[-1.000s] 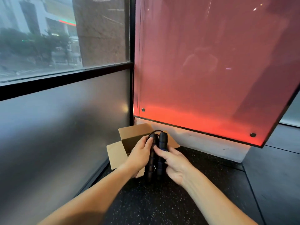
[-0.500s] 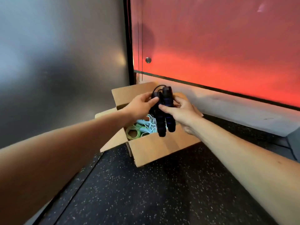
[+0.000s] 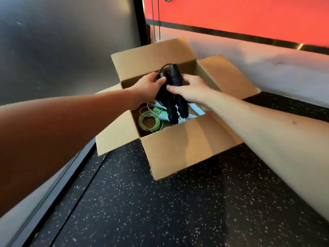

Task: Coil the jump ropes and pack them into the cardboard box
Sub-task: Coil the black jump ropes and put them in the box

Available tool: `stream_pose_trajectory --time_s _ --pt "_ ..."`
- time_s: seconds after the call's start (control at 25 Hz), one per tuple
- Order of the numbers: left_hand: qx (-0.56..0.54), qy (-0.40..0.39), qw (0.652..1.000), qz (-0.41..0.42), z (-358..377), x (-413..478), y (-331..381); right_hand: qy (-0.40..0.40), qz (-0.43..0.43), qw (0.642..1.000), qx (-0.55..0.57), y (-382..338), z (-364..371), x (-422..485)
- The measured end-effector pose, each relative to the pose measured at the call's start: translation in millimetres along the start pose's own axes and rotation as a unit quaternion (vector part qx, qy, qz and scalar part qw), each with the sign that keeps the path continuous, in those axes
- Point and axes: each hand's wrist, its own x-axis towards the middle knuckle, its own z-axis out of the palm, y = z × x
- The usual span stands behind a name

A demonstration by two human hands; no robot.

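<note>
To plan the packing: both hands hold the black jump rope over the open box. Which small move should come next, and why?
Probably lower the black jump rope into the cardboard box and release it. The left hand and right hand grip it bundled, handles pointing down, just above the green rope and light blue rope already lying inside.

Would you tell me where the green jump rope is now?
Head view: the green jump rope lies coiled inside the cardboard box, near-left corner, left of the black jump rope.
</note>
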Motion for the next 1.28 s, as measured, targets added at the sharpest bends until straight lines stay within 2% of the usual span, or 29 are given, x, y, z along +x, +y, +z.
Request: stream_pose_trajectory --time_s 0.16,0.32,0.44,0.56,0.68,0.76,0.84,1.04,1.2,1.28 --pt "0.002 0.020 0.999 -0.040 12 -15 -35 -0.020 0.025 0.998 -0.061 12 16 -14" --pt "-0.027 0.023 0.999 -0.036 12 -45 -55 -0.036 0.084 0.996 0.008 15 35 -49" --pt "-0.006 -0.025 0.999 -0.019 9 -83 -62 -0.025 0.119 0.992 0.028 22 51 -88" --pt "0.041 -0.066 0.996 -0.046 12 -124 -66 -0.040 0.174 0.983 0.030 26 62 -137" --pt "0.099 -0.103 0.987 -0.073 14 -169 -78 -0.104 0.243 0.964 0.028 32 66 -182" --pt "0.092 -0.127 0.984 -0.081 15 -183 -84 -0.147 0.278 0.948 0.053 35 64 -194" --pt "0.071 -0.117 0.986 -0.096 18 -177 -86 -0.147 0.283 0.946 0.056 38 63 -188" --pt "0.049 -0.101 0.983 -0.143 42 -142 -94 -0.116 0.272 0.955 0.009 51 63 -162" --pt "0.120 -0.129 0.971 -0.163 67 -133 -92 -0.100 0.261 0.955 -0.096 64 59 -157" --pt "0.117 -0.154 0.962 -0.194 65 -127 -87 -0.141 0.282 0.938 -0.140 57 58 -151"
